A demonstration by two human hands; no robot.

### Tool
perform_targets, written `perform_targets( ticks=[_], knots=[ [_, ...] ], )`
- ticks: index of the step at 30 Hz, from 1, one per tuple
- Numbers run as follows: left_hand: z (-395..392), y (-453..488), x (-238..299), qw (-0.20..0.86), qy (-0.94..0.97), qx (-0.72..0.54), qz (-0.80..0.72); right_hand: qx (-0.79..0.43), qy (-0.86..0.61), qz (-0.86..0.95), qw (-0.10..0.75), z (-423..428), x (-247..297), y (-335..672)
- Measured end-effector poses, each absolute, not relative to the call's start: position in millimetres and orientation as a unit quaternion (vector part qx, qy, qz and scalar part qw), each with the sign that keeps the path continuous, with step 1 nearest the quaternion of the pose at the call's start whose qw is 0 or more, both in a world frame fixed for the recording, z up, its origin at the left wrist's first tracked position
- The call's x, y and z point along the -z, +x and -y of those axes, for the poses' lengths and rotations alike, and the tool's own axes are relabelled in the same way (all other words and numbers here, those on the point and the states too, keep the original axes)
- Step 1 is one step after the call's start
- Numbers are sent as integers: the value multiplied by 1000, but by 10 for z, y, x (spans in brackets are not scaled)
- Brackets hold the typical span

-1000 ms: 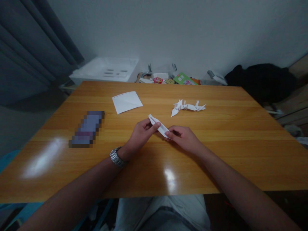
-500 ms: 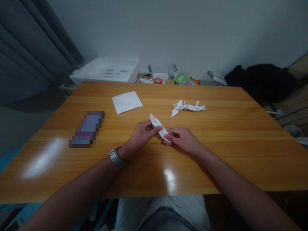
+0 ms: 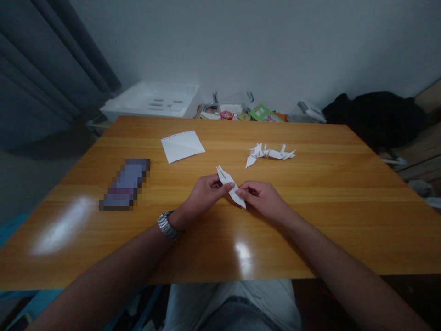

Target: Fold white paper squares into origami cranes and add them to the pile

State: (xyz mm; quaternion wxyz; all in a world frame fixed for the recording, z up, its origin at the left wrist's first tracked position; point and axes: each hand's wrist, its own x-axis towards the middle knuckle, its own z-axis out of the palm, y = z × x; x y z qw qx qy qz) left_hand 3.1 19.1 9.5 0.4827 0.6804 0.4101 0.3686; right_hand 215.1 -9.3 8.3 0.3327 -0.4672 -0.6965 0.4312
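"Where's the paper?"

"A narrow folded strip of white paper (image 3: pixel 230 186) sits tilted between the left hand (image 3: pixel 204 195) and the right hand (image 3: pixel 262 200), out over the middle of the tabletop (image 3: pixel 320 234)."

"And the fingers?"

"Clamped on it from both sides. The left fingers (image 3: pixel 223 186) press its upper part, the right fingers (image 3: pixel 245 191) its lower part."

"What's nearby?"

"A metal wristwatch (image 3: pixel 168 226) circles the left wrist. Just ahead of the hands lies a spiky folded paper figure (image 3: pixel 267 154). Left of that is a flat sheet of white paper (image 3: pixel 182 146), and farther left an object (image 3: pixel 126 185) too pixelated to name."

"Past the table?"

"A white plastic tray (image 3: pixel 149 101) at the far left, and a dark cloth heap (image 3: pixel 374 117) at the far right."
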Motion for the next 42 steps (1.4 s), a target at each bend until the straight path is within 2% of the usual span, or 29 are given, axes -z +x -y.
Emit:
perform_targets(
  ticks=[9,21,26,35,42],
  knots=[
    [-173,37,-147,474,672,-375,-429,-433,-468,695,332,112,-99,2132],
    [-223,12,-104,526,641,-381,-409,-441,-480,685,324,123,-43,2120],
    [-204,26,-85,521,648,-371,-414,-482,-460,658,351,126,-43,2096],
    [-208,16,-40,516,645,-374,-422,-468,-465,666,349,99,-45,2127],
    [-208,-12,-44,471,675,-372,-428,-495,-465,646,350,128,-78,2077]
  ],
)
